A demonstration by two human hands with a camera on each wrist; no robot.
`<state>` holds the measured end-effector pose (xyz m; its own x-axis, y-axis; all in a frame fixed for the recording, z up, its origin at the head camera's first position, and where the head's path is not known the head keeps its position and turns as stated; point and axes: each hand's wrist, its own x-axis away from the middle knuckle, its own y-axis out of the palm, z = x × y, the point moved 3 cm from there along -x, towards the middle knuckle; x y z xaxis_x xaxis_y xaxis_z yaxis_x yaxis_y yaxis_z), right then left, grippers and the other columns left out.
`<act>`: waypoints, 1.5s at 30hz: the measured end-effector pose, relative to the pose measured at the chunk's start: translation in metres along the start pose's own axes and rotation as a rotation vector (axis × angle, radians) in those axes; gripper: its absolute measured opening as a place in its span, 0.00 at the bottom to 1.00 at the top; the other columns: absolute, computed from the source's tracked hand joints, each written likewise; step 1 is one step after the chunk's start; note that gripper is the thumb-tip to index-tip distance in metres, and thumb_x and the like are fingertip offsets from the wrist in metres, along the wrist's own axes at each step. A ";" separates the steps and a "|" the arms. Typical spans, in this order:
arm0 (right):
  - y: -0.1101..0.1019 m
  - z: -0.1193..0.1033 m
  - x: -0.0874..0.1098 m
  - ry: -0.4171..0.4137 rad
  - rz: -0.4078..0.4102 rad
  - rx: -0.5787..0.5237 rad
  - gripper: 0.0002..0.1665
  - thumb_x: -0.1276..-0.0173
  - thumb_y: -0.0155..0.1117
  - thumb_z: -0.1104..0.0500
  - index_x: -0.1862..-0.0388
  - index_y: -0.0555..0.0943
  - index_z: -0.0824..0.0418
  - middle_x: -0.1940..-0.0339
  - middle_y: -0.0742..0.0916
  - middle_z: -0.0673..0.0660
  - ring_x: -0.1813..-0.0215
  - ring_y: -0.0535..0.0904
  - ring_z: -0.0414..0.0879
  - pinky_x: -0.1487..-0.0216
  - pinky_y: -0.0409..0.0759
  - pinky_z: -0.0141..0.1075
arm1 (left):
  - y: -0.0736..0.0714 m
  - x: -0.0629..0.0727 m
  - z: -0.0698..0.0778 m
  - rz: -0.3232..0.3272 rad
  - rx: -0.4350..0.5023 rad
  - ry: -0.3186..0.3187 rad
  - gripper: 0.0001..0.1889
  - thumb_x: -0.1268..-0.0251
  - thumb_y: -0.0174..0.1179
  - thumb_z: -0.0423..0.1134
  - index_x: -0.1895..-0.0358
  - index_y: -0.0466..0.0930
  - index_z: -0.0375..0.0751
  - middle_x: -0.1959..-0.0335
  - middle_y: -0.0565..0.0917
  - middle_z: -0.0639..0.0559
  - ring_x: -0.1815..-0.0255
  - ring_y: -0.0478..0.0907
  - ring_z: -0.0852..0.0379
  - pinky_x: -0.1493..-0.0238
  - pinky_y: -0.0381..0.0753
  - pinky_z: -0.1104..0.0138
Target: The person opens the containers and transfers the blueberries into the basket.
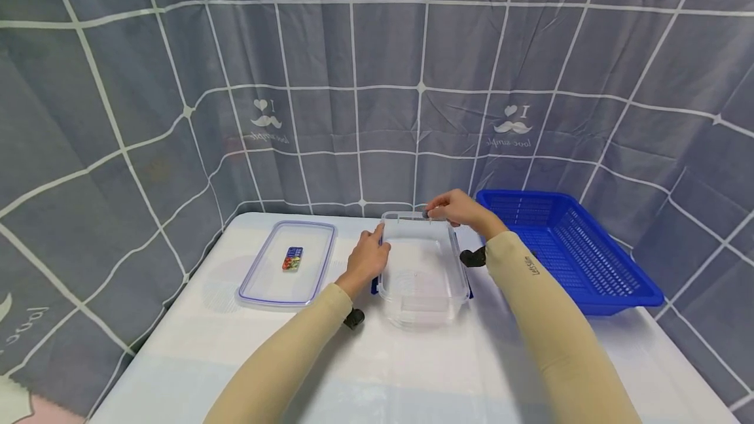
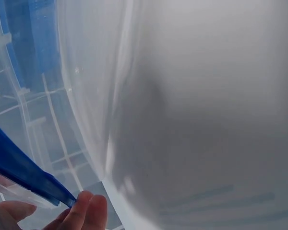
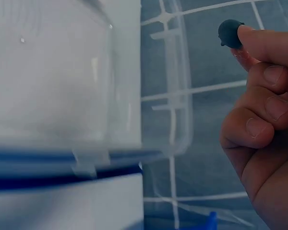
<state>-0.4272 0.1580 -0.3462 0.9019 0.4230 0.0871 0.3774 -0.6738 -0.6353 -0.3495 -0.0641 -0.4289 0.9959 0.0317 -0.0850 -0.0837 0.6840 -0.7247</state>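
A clear plastic box (image 1: 425, 303) with blue side latches stands near the back of the white table. My left hand (image 1: 366, 259) holds its left edge, the thumb over the rim. In the left wrist view, the fingers (image 2: 93, 211) and thumb sit on either side of a blue latch (image 2: 24, 165). Over the back right corner of the box is my right hand (image 1: 459, 208). It pinches a small dark round ball with little nubs (image 3: 230, 34) between thumb and index finger, while the other fingers curl into the palm.
To the left lies a clear lid with a blue seal (image 1: 262, 280), carrying a colourful printed label (image 1: 292, 259). A blue plastic basket (image 1: 524, 201) stands at the right. Behind the table hangs a grey curtain (image 1: 383, 116) with white lines.
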 end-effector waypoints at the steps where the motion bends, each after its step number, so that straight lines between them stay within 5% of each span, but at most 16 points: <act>1: -0.005 0.000 0.004 -0.001 0.002 0.005 0.20 0.27 0.64 0.56 0.41 0.83 0.64 0.87 0.66 0.45 0.85 0.56 0.40 0.77 0.63 0.34 | -0.001 0.000 0.000 -0.005 0.001 0.002 0.30 0.22 0.44 0.48 0.19 0.56 0.55 0.32 0.70 0.38 0.49 0.79 0.40 0.51 0.79 0.47; 22: -0.102 0.074 0.088 0.112 0.078 0.086 0.24 0.25 0.61 0.52 0.38 0.80 0.67 0.86 0.66 0.45 0.84 0.59 0.40 0.74 0.67 0.37 | -0.003 -0.003 0.000 -0.020 0.014 0.023 0.30 0.23 0.45 0.49 0.19 0.57 0.56 0.32 0.70 0.38 0.48 0.79 0.41 0.50 0.78 0.47; 26: -0.110 0.094 0.096 0.136 0.069 0.118 0.24 0.25 0.61 0.53 0.40 0.80 0.69 0.88 0.67 0.45 0.84 0.60 0.40 0.75 0.67 0.37 | -0.003 -0.003 -0.001 -0.030 0.014 0.020 0.31 0.24 0.46 0.50 0.20 0.57 0.57 0.32 0.71 0.38 0.50 0.79 0.41 0.52 0.78 0.47; 36: -0.112 0.138 0.110 0.194 0.048 0.116 0.22 0.28 0.63 0.59 0.45 0.81 0.75 0.86 0.70 0.44 0.85 0.60 0.36 0.79 0.64 0.33 | -0.004 -0.001 -0.003 -0.043 0.031 0.022 0.34 0.27 0.49 0.55 0.20 0.58 0.54 0.29 0.69 0.37 0.32 0.72 0.37 0.35 0.72 0.43; 45: -0.109 0.143 0.116 0.176 0.069 0.120 0.22 0.28 0.62 0.59 0.44 0.79 0.76 0.89 0.68 0.45 0.86 0.60 0.38 0.79 0.65 0.34 | -0.016 0.005 -0.012 -0.012 0.036 0.095 0.33 0.25 0.50 0.52 0.21 0.61 0.46 0.27 0.68 0.37 0.25 0.64 0.39 0.26 0.63 0.47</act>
